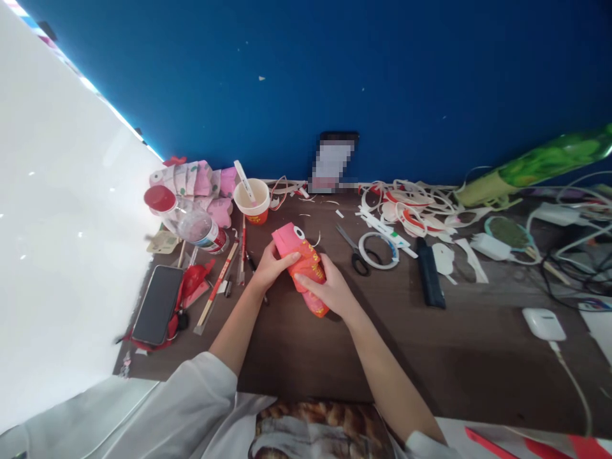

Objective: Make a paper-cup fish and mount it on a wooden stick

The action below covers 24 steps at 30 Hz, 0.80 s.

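Note:
A pink and orange-red paper fish with gold print and a round black-and-white eye is held tilted above the desk. My left hand grips its upper left side, thumb laid across the front. My right hand wraps the lower right side, with its thumb also on the front. Both hands hide part of the fish's edges and its back. Just right of it lie black-handled scissors and a white roll of tape.
At the left are a phone, a clear bottle, a paper cup with a pen and another pink paper craft. Paper strips pile up at back right. A black case, earbud case and cables fill the right.

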Each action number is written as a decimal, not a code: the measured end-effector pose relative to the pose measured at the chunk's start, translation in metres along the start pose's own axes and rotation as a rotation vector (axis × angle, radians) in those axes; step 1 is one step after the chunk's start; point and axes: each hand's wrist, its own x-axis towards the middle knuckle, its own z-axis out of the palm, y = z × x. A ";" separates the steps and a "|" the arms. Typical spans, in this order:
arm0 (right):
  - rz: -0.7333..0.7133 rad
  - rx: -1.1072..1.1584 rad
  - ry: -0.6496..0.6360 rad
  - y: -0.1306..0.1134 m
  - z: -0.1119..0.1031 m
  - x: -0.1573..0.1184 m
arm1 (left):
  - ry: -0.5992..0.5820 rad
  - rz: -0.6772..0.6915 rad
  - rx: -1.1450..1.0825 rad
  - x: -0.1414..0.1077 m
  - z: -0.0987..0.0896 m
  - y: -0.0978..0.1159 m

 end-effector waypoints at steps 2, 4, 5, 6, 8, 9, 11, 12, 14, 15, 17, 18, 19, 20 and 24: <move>0.002 -0.030 -0.012 -0.002 -0.002 0.002 | 0.000 0.002 0.001 0.000 0.000 -0.001; -0.003 -0.037 -0.014 -0.002 -0.002 0.003 | 0.000 0.004 -0.014 0.000 -0.001 -0.002; -0.005 -0.038 -0.015 -0.002 -0.002 0.004 | -0.001 0.005 -0.022 0.001 -0.001 -0.003; -0.006 -0.037 -0.017 -0.002 -0.002 0.005 | -0.001 0.005 -0.028 0.001 -0.001 -0.003; -0.010 -0.033 -0.023 -0.002 -0.002 0.006 | 0.007 0.005 -0.037 0.002 -0.001 -0.004; -0.015 -0.030 -0.029 -0.002 -0.002 0.006 | 0.012 0.003 -0.041 0.002 -0.001 -0.005; -0.031 -0.029 -0.041 -0.003 -0.003 0.006 | 0.020 -0.002 -0.053 0.002 -0.001 -0.005; -0.041 -0.030 -0.048 -0.004 -0.003 0.006 | 0.021 -0.004 -0.060 0.002 -0.001 -0.005; -0.060 -0.034 -0.064 -0.005 -0.005 0.006 | 0.023 -0.007 -0.072 0.002 0.000 -0.004; -0.069 -0.040 -0.070 -0.006 -0.006 0.007 | 0.023 -0.009 -0.076 0.002 0.000 -0.004; -0.085 -0.065 -0.080 -0.007 -0.007 0.007 | 0.022 -0.010 -0.076 0.002 0.000 -0.004; -0.092 -0.081 -0.084 -0.008 -0.008 0.007 | 0.024 -0.010 -0.072 0.002 -0.001 -0.004; -0.097 -0.098 -0.088 -0.008 -0.009 0.007 | 0.025 -0.010 -0.067 0.002 -0.001 -0.004; -0.100 -0.114 -0.091 -0.009 -0.009 0.006 | 0.026 -0.011 -0.063 0.002 -0.001 -0.004; -0.106 -0.157 -0.096 -0.008 -0.011 0.007 | 0.020 -0.023 -0.073 0.002 -0.002 -0.004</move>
